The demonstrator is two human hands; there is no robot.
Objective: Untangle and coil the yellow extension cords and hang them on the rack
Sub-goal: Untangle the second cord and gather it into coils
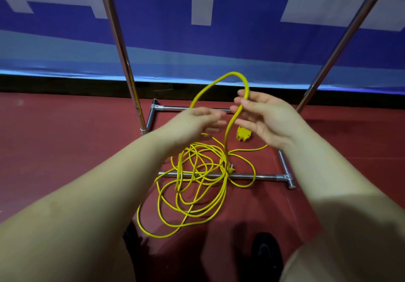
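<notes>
A: The left hand (197, 120) is blurred, fingers loose, seemingly gripping nothing; whether it touches the yellow cord (190, 185) can't be told.

B: And the right hand (260, 117)?

A: It pinches a raised loop. Most of the cord lies tangled on the floor below both hands, across the rack (219, 175) base, socket block (243, 133) nearer the right.
</notes>
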